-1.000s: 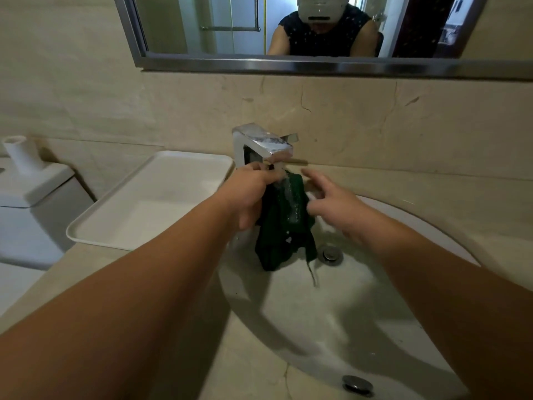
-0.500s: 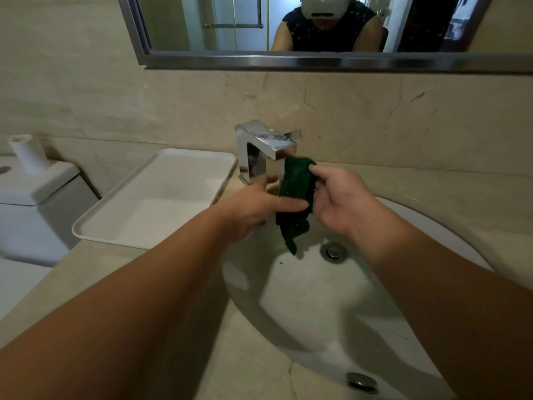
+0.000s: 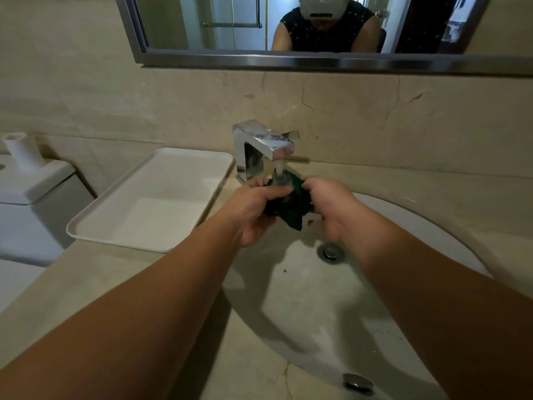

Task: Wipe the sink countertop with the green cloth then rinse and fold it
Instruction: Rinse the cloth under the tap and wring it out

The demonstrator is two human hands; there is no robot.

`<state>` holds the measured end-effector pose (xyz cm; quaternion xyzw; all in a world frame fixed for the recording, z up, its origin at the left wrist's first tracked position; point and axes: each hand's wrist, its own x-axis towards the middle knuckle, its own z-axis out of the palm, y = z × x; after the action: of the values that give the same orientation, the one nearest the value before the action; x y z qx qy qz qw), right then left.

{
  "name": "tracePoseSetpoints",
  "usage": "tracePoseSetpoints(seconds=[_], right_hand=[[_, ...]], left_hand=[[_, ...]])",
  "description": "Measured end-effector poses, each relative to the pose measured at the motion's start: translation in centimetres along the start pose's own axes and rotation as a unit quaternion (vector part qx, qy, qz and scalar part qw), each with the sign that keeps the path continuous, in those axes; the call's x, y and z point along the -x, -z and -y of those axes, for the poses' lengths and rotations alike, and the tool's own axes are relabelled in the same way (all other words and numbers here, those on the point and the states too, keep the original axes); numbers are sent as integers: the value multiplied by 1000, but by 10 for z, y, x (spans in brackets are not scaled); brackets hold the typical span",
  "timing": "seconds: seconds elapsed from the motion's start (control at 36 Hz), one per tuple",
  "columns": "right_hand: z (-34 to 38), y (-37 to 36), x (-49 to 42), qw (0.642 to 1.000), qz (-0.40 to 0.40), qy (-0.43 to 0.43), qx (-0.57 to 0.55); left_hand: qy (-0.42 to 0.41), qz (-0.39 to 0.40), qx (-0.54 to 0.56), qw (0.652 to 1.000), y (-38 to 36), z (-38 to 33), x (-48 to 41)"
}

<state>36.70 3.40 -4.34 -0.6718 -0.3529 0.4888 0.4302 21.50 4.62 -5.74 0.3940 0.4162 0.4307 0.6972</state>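
Observation:
The dark green cloth (image 3: 294, 203) is bunched up between both my hands, directly under the chrome tap (image 3: 264, 145), and a stream of water runs from the spout onto its top. My left hand (image 3: 256, 210) grips the cloth's left side with curled fingers. My right hand (image 3: 331, 207) grips the right side, fingers curled round it. A corner of the cloth hangs down between the hands over the round white sink basin (image 3: 331, 313). Most of the cloth is hidden inside the hands.
A white rectangular tray (image 3: 150, 203) lies on the beige countertop (image 3: 86, 284) left of the tap. The drain (image 3: 331, 252) sits below my hands, and an overflow cap (image 3: 357, 382) is at the near rim. A toilet tank (image 3: 31, 194) stands far left; a mirror (image 3: 288, 27) hangs above.
The cloth hung long from my left hand a second ago; now both hands have bunched it up under the spout. Water was not visible half a second ago and runs again now.

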Motion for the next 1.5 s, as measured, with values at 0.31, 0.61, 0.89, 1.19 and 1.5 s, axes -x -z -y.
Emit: tracePoseSetpoints(seconds=[0.31, 0.61, 0.89, 1.19, 1.5], right_hand=[[-7, -12, 1, 969, 107, -64, -215], [-1, 23, 32, 986, 133, 46, -87], [20, 104, 121, 793, 161, 307, 501], [-19, 98, 111, 667, 0, 353, 657], [-18, 79, 90, 708, 25, 178, 682]], left_hand=[[-47, 18, -224, 973, 0, -7, 7], [164, 157, -263, 938, -19, -1, 22], [292, 246, -247, 891, -63, -1, 43], [158, 310, -481, 805, -96, -14, 67], [-96, 165, -731, 655, -98, 17, 59]])
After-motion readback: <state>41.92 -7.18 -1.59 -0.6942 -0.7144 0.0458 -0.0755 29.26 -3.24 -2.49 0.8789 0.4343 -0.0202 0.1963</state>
